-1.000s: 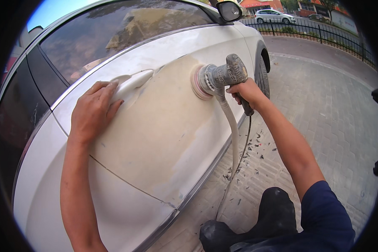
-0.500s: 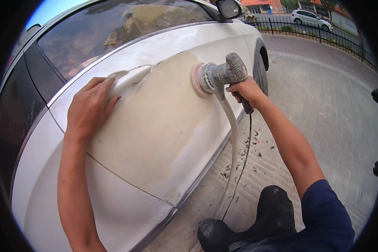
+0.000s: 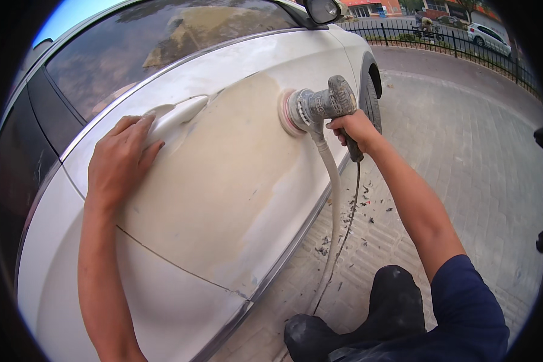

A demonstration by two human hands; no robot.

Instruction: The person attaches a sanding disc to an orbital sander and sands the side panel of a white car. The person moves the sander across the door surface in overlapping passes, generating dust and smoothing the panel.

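A white car door [image 3: 301,199] fills the middle, with a broad beige filler patch [image 3: 223,163] of dull, smooth look. My right hand [image 3: 353,131] is wrapped round the dark grip of a grey power sander [image 3: 320,107]. The sander's round pad [image 3: 288,113] is turned to the door at the front upper edge of the patch; whether it spins I cannot tell. My left hand [image 3: 119,158] rests at the rear end of the white door handle [image 3: 178,116], fingers stretched out and thumb apart. Its fingertips touch the handle.
A pale hose [image 3: 333,205] and a thin black cord [image 3: 351,223] run from the sander down past my knees. Dark scraps [image 3: 368,208] litter the paving. Above the door is a side mirror [image 3: 324,11]. A black fence [image 3: 446,45] borders the road, where a white car [image 3: 489,39] stands out.
The sander has shifted slightly towards the car's front along the door. My left hand stays at the door handle. Beyond the fence, the white car has moved right and a rider has appeared.
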